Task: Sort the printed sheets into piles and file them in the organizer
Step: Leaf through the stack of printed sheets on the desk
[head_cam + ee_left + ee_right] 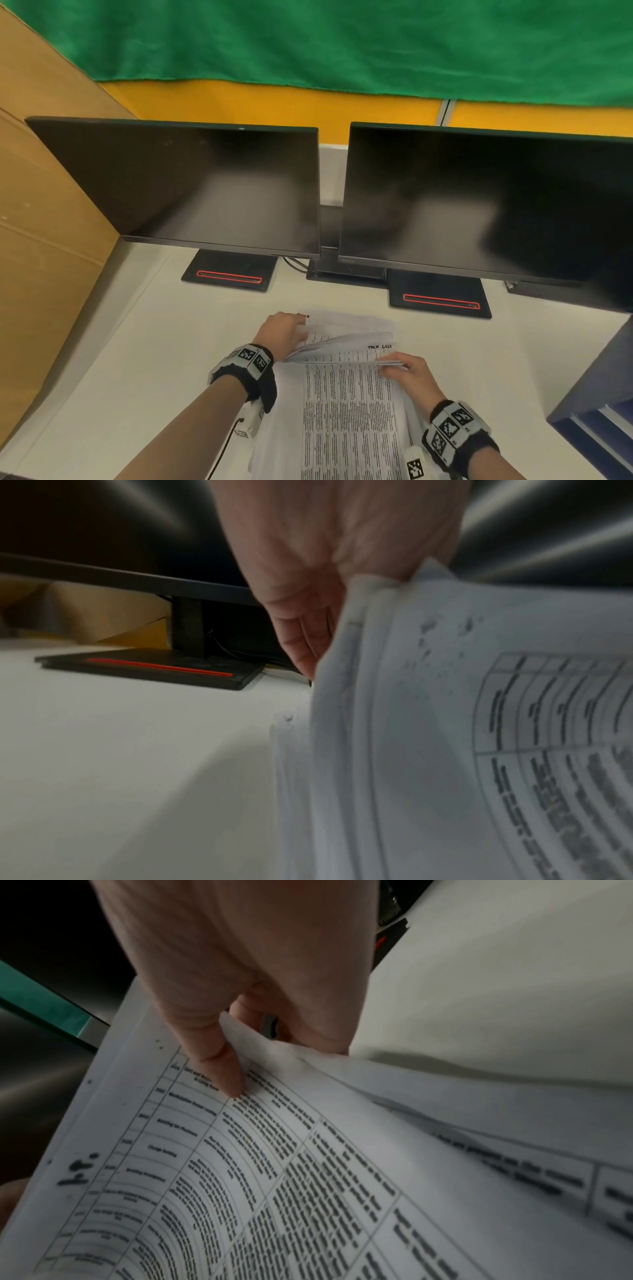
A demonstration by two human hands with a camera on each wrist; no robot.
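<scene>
A stack of printed sheets (349,411) with dense tables lies on the white desk (144,359) in front of me. My left hand (284,334) grips the upper left corner of several lifted sheets (445,723), fingers curled under them. My right hand (407,368) pinches the right edge of a thin bundle of sheets (308,1150), thumb on top and fingers beneath. The top sheet carries a handwritten heading (379,346). A dark blue organizer (596,404) stands at the right edge of the desk.
Two dark monitors (191,185) (486,205) stand behind the papers, their black bases (229,270) (440,294) marked with red slots. A cardboard panel (44,240) closes the left side. A cable (222,452) runs from my left wrist.
</scene>
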